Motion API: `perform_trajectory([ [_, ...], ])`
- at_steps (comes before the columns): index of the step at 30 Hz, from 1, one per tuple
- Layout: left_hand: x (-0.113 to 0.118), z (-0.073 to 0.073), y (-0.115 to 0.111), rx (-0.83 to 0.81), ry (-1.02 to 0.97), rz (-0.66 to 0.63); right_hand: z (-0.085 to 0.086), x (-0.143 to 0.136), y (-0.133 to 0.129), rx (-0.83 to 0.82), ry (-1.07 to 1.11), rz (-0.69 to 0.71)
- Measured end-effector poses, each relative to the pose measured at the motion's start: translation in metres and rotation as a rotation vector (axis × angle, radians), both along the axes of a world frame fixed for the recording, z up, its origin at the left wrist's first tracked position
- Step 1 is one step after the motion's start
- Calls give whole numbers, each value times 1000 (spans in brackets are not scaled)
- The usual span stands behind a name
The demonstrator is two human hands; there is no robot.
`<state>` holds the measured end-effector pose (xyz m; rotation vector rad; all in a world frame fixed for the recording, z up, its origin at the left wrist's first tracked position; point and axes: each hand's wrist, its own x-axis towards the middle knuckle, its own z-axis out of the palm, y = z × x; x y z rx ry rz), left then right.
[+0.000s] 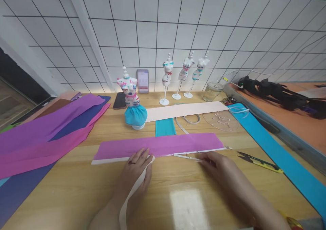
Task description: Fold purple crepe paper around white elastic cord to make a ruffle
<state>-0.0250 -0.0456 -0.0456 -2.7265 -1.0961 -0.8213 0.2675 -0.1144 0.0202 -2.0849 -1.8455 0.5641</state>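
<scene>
A purple fabric strip (160,144) lies across the wooden table, with a white band (109,161) along its near edge. My left hand (136,170) rests flat on that edge, fingers stretched out. A pale ribbon-like strip (134,188) runs from under its fingertips, past the thumb, toward the table's front. My right hand (216,164) is closed, pinching the end of a narrow white strip (187,156) that slants away from the fabric's edge. Yellow-handled thread snips (261,162) lie to the right of this hand.
A small dress form in a blue skirt (136,116) stands behind the fabric; three bare forms (167,75) stand farther back. Colored fabrics (51,131) pile at left. A pale strip (183,110), a blue strip (277,158), a glass jar (212,91) and beads (221,120) lie around.
</scene>
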Motion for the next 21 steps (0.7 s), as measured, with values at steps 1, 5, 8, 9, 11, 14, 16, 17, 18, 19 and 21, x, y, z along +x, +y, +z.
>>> perform_trajectory([
  [1, 1, 3, -1, -26, -1, 9, -1, 7, -1, -4, -9, -29],
  [5, 2, 6, -3, -75, -21, 22, -7, 37, -6, 16, -36, -119],
  [8, -1, -1, 0, -36, -16, -5, -15, 59, -10, 49, -60, -171],
  [9, -2, -3, 1, -16, -11, -17, -17, 65, -12, 61, -71, -190],
  [11, -2, -5, 1, -4, -9, -14, -18, 77, -16, 90, -93, -237],
  [14, 1, 0, -2, -54, -22, 38, -12, 91, -25, 122, -124, -343],
  [16, 3, 5, -5, -87, -28, 45, -5, 100, -29, 108, -130, -381],
  [17, 4, 7, -6, -100, -28, 43, -2, 104, -30, 99, -139, -398],
  [18, 4, 9, -7, -110, -29, 41, 0, 108, -31, 90, -150, -415],
  [19, 5, 10, -7, -115, -30, 38, 0, 112, -32, 84, -164, -430],
  [21, 5, 11, -7, -115, -33, 36, -1, 118, -32, 78, -203, -453],
])
